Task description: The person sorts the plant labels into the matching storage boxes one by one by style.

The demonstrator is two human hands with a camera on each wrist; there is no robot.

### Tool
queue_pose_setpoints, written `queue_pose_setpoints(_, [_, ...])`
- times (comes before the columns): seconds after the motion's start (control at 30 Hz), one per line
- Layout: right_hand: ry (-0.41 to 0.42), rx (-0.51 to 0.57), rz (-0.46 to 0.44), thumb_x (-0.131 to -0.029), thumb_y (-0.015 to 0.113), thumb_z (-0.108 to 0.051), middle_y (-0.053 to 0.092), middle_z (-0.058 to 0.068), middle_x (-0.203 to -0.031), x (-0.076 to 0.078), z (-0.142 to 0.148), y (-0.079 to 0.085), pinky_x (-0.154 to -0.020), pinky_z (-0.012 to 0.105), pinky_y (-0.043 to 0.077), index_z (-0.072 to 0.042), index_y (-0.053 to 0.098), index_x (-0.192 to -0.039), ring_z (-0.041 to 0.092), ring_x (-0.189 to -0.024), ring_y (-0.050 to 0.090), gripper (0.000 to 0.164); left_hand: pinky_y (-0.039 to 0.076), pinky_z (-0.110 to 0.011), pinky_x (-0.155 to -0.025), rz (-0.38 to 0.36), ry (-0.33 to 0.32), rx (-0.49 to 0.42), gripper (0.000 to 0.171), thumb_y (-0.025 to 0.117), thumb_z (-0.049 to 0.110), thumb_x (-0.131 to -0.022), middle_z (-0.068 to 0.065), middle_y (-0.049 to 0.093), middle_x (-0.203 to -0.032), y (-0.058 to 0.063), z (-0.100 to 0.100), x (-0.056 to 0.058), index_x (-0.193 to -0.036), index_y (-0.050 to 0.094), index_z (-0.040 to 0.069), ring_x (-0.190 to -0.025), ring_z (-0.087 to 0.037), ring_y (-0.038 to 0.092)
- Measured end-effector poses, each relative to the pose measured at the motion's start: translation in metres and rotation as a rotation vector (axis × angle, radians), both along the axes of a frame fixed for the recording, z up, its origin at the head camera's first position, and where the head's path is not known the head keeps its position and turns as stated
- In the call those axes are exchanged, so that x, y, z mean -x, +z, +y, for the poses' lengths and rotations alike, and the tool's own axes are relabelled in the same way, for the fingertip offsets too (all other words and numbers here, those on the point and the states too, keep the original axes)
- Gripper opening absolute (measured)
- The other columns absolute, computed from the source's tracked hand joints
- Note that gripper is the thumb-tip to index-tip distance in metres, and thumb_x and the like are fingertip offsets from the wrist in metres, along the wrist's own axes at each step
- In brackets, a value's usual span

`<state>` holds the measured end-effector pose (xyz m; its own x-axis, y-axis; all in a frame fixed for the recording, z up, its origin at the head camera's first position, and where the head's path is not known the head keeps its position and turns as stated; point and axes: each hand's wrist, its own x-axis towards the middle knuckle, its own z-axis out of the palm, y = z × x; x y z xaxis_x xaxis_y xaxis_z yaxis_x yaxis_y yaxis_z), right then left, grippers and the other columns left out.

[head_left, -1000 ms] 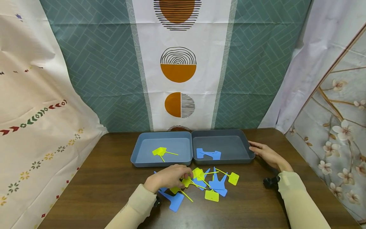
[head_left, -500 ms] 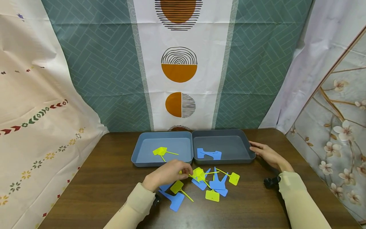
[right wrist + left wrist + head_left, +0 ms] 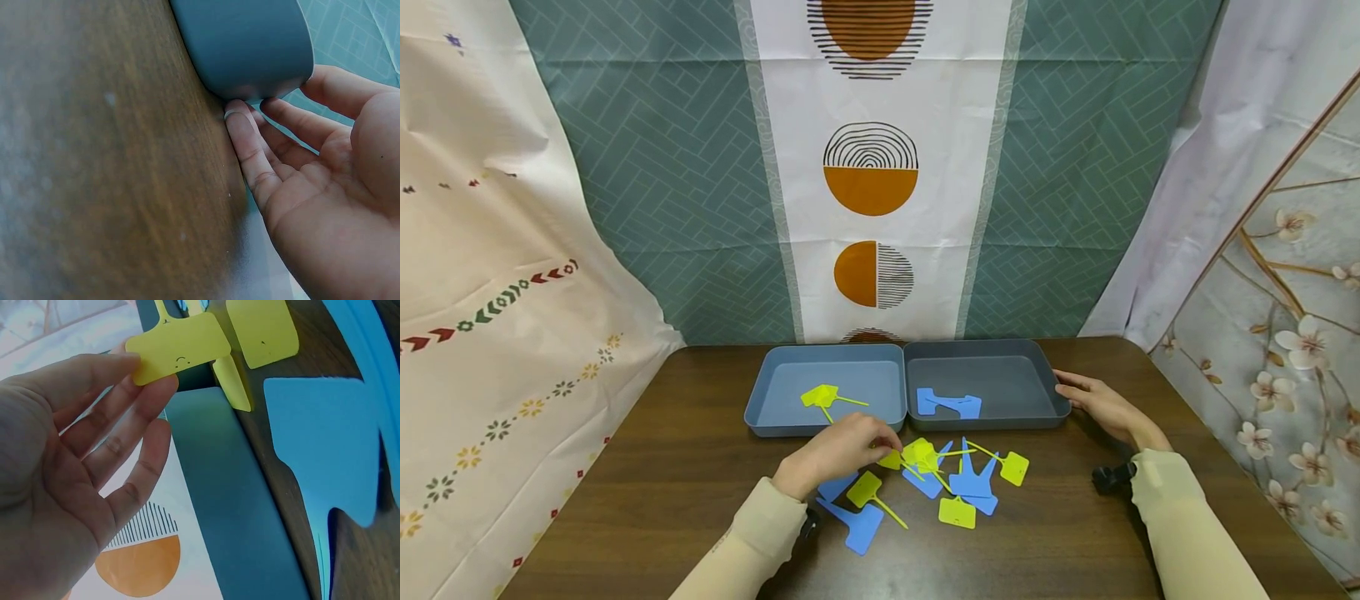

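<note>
My left hand (image 3: pixel 838 454) is over the left side of a loose pile in the head view. Between thumb and fingers it pinches a yellow T-shaped plant label (image 3: pixel 181 350) by its flat head, which bears a small printed face in the left wrist view. Another yellow label (image 3: pixel 265 331) and a blue plant label (image 3: pixel 325 437) appear beside it. At the dark grey tray's (image 3: pixel 992 375) right end is my right hand (image 3: pixel 1105 408). Its extended fingertips (image 3: pixel 240 125) touch the tray's outer wall low down, with the thumb near the rim.
Left of the dark tray, a blue-grey tray (image 3: pixel 865 375) stands against it, with yellow labels (image 3: pixel 820 397) inside. Blue labels (image 3: pixel 949 405) lie in the dark tray. More yellow and blue labels overlap on the brown table (image 3: pixel 647 483) in front. A patterned cloth (image 3: pixel 685 167) hangs behind.
My left hand has shifted slightly up with the yellow label in its pinch, uncovering more of the labels below. My right hand stays at the dark tray.
</note>
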<state>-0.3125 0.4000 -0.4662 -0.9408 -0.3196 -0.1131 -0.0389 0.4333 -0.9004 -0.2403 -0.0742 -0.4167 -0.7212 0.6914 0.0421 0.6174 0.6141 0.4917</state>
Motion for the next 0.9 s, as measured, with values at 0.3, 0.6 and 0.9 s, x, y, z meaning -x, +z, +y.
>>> queue_pose_setpoints(0.3, [-0.003, 0.001, -0.002, -0.111, 0.051, -0.033, 0.019, 0.032, -0.166, 0.000, 0.000, 0.000, -0.115, 0.039, 0.037, 0.005, 0.020, -0.163, 0.047, -0.151, 0.025, 0.071, 0.054, -0.024, -0.075, -0.005, 0.021, -0.028, 0.018, 0.068, 0.003, -0.099, 0.001, 0.076, -0.104, 0.000, -0.003, 0.001, -0.110, 0.080, 0.010, -0.085, -0.005, 0.063])
queue_pose_setpoints(0.6, [-0.008, -0.008, 0.001, -0.111, 0.052, -0.034, 0.018, 0.032, -0.166, 0.000, 0.001, 0.000, -0.119, 0.051, 0.032, 0.005, 0.020, -0.163, 0.048, -0.152, 0.024, 0.072, 0.055, -0.027, -0.074, -0.065, 0.057, -0.117, 0.018, 0.066, 0.005, -0.102, 0.002, 0.074, -0.104, 0.008, -0.011, 0.006, -0.112, 0.079, 0.011, -0.087, -0.009, 0.065])
queue_pose_setpoints(0.9, [-0.010, 0.013, -0.012, -0.111, 0.051, -0.032, 0.018, 0.032, -0.167, 0.000, -0.001, 0.000, -0.120, 0.054, 0.031, 0.004, 0.019, -0.163, 0.049, -0.151, 0.026, 0.071, 0.056, -0.033, -0.082, -0.054, 0.049, -0.193, 0.018, 0.066, 0.009, -0.102, 0.006, 0.073, -0.102, 0.016, -0.027, 0.012, -0.116, 0.077, 0.008, -0.091, -0.012, 0.066])
